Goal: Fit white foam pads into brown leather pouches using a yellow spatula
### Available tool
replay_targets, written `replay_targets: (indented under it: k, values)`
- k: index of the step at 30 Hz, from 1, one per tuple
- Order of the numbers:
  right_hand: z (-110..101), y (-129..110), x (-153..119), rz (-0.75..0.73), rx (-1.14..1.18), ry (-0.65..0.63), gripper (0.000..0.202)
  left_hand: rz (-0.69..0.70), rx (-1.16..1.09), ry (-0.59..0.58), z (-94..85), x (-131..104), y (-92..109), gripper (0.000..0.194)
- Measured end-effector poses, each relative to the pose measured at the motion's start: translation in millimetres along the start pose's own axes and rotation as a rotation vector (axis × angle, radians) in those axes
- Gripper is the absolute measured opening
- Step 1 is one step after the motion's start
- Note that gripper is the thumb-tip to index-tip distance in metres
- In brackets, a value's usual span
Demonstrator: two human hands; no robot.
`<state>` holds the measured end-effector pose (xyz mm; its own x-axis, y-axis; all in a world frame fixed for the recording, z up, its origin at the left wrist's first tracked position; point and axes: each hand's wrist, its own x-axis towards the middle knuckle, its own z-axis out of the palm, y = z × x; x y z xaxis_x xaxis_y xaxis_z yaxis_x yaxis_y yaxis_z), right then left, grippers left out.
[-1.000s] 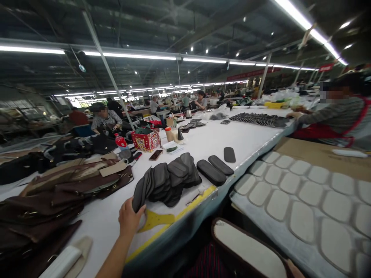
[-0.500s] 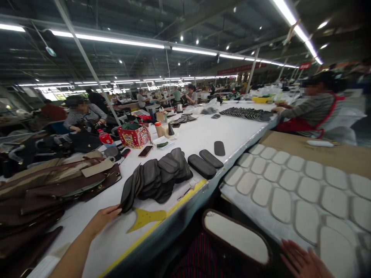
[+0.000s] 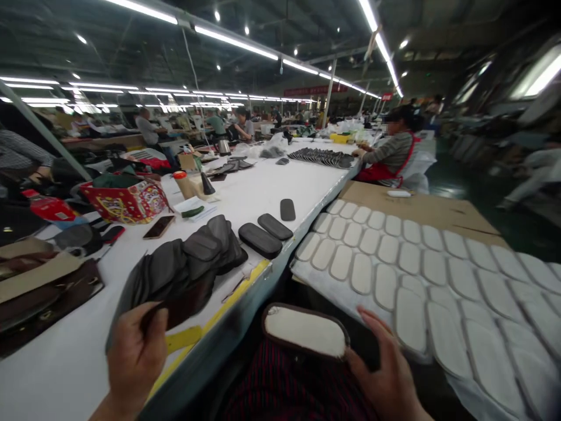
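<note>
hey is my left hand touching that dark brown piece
Touching: the head view shows the left hand pinching the dark brown piece between thumb and fingers.

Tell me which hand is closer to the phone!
Left. The left hand is over the table, on the near side of the phone; the right hand is farther away, past the table's edge, by the brown-rimmed oval.

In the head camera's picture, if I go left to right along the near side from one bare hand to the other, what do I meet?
Left hand, flat yellow piece, brown-rimmed oval piece with a white face, right hand.
</note>
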<state>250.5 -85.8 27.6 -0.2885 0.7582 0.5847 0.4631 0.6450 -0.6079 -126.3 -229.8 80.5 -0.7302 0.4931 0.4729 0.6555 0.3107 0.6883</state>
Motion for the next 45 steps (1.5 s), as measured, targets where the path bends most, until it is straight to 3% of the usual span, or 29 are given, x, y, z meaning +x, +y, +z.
replay_targets:
  k: [2,4,7,9,13,15,20,25,28,34,37,40,45]
  values:
    - [5,-18,9,0.034,0.077,-0.223,0.083,-0.02,-0.149,-0.244,35.3,-18,37,0.03]
    - [3,-25,15,0.25,0.253,-0.486,0.091,-0.052,-0.294,-0.473,64.3,-38,61,0.027]
    - [-7,-22,14,0.583,0.521,-0.901,0.064,-0.225,-0.438,-0.71,90.2,-62,71,0.025]
    - [-13,-15,10,0.747,0.61,-1.056,0.041,-0.43,-0.56,-0.867,98.5,-73,67,0.027]
    - [-14,0,5,0.942,0.65,-0.926,0.033,-0.865,-0.843,-1.099,109.6,-80,53,0.027]
    - [-11,6,11,0.938,0.619,-0.833,0.037,-0.923,-0.801,-1.128,115.9,-77,48,0.024]
    - [4,19,28,0.904,0.525,-0.696,0.04,-0.581,-0.333,-1.17,130.9,-58,41,0.034]
    - [20,23,27,1.076,0.497,-0.687,0.05,-0.411,-0.113,-1.159,139.6,-47,36,0.037]
    - [28,23,26,1.126,0.436,-0.692,0.053,-0.388,-0.073,-1.13,143.8,-44,31,0.038]
    - [39,16,24,1.042,0.436,-0.731,0.049,-0.431,-0.088,-1.072,142.9,-32,13,0.037]
    - [43,10,26,1.011,0.437,-0.776,0.048,-0.534,-0.146,-1.119,142.8,-30,3,0.037]
    - [45,9,29,1.064,0.383,-0.731,0.049,-0.585,-0.185,-1.173,149.6,-31,2,0.038]
    - [40,15,27,1.118,0.336,-0.651,0.047,-0.434,-0.122,-1.162,161.7,-32,14,0.038]
